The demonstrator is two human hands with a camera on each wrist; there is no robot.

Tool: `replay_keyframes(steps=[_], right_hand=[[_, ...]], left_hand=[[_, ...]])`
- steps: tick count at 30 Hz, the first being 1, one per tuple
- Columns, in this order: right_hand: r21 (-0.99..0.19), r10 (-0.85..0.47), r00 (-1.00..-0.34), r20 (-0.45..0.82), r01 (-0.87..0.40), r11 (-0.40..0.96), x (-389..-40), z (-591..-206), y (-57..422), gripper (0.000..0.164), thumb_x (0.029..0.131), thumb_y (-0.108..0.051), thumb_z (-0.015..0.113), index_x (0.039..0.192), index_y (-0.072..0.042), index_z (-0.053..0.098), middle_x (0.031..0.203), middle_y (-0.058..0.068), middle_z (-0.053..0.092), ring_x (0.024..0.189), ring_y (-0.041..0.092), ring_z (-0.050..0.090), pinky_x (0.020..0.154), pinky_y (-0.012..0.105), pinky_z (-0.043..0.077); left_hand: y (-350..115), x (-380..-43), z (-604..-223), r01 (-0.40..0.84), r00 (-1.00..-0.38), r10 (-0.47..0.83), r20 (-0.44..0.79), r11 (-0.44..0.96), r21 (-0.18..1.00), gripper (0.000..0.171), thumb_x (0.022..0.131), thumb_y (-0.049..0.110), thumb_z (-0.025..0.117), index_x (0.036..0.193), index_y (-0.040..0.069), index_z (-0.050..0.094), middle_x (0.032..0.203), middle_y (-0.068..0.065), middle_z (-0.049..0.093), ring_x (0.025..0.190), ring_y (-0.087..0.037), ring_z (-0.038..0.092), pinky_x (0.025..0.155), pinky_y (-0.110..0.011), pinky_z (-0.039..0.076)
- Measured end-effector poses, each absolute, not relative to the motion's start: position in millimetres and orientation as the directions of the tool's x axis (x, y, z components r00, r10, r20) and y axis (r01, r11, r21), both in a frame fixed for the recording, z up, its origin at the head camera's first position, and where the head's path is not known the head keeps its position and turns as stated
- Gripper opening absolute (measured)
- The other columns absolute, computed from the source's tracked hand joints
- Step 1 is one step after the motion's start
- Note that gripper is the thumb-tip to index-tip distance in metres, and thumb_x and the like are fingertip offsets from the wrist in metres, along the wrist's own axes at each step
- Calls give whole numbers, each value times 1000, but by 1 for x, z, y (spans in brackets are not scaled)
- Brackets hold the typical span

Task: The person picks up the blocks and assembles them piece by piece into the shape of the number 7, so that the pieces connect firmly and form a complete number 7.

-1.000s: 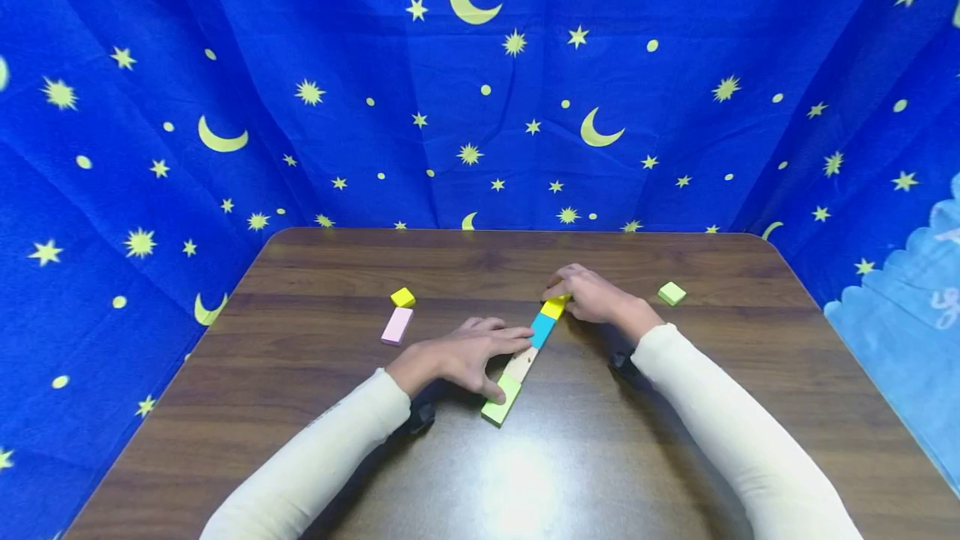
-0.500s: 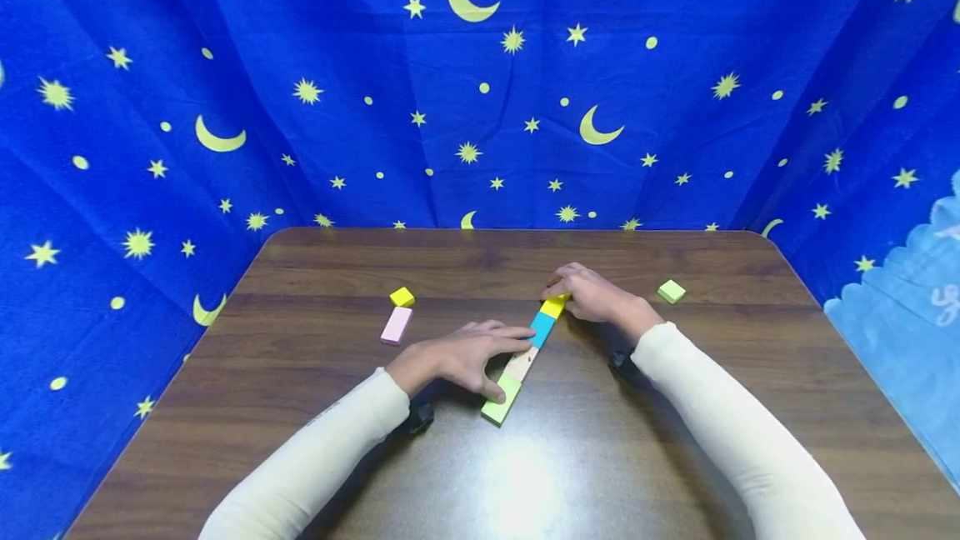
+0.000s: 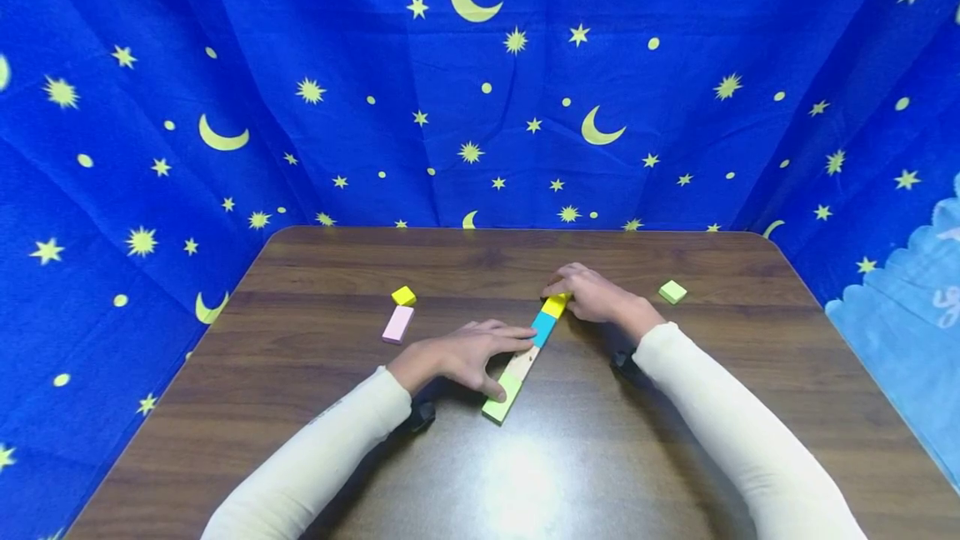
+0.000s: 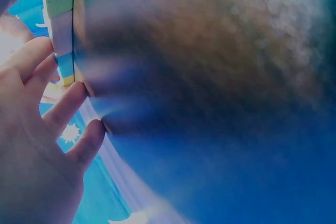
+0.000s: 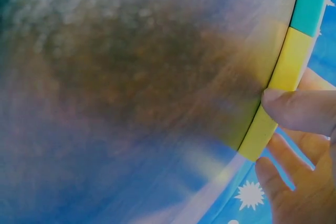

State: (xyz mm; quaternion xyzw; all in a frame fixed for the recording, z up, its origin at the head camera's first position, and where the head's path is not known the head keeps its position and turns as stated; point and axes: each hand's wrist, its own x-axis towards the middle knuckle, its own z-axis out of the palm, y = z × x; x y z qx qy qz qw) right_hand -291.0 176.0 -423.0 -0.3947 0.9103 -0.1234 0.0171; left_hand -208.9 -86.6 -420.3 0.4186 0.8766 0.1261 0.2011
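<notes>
Together, my two bare-handed grips are at one straight row of blocks lying flat on a dark wood-grain tabletop (image 3: 330, 273). My right grip (image 3: 596, 294) is narrow, pinching the yellow block (image 3: 555, 304) at the row's far end, with the thumb on one long side and fingers on the other. My left grip (image 3: 468, 357) is wide, its fingers spread and held along the row's left side. Its thumb tip lies over the light green block (image 3: 502, 402), at the row's end nearest me, and its index fingertip reaches the blue block (image 3: 543, 329). Between those two, beside my left palm, is the bare wood block (image 3: 523, 363), marked with small dark spots. The four blocks run end to end, touching, slanting away from me to the right.

Beyond my left wrist, and apart from the row, a pink block (image 3: 398, 324) lies with a small yellow block (image 3: 403, 296) just past it. To the right of my right grip, a small pale green block (image 3: 672, 292) lies alone. Behind both grips, past the tabletop's far edge, hangs a blue cloth (image 3: 360, 48) with pale yellow moons and stars.
</notes>
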Motion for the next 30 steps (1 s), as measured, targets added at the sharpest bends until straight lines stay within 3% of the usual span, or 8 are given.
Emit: replay_keyframes(steps=[11,20,30], right_hand=[[-266,-693,-691,206,-721,639,-282,-395,207,43,81,11,65,122,-2,69,124,21,65,123,42,53,102,60,44],[-319,-590,-793,152,-605,730,-270,-367,263,41,85,3,65,126,-1,65,130,23,62,129,44,48,110,62,35],[-343,-503,-860,80,-498,797,-271,-382,303,40,89,2,62,128,-2,64,132,26,60,129,49,46,108,66,34]], left_hand=[[-86,-209,-420,678,-563,789,-246,611,408,82,85,42,75,155,23,36,166,11,24,152,-24,26,123,-53,23],[-86,-208,-419,674,-566,787,-244,613,414,82,84,42,77,154,23,37,166,11,24,152,-25,26,124,-52,22],[-86,-208,-421,673,-576,778,-251,625,395,83,84,44,76,154,24,37,166,11,23,152,-27,25,123,-56,21]])
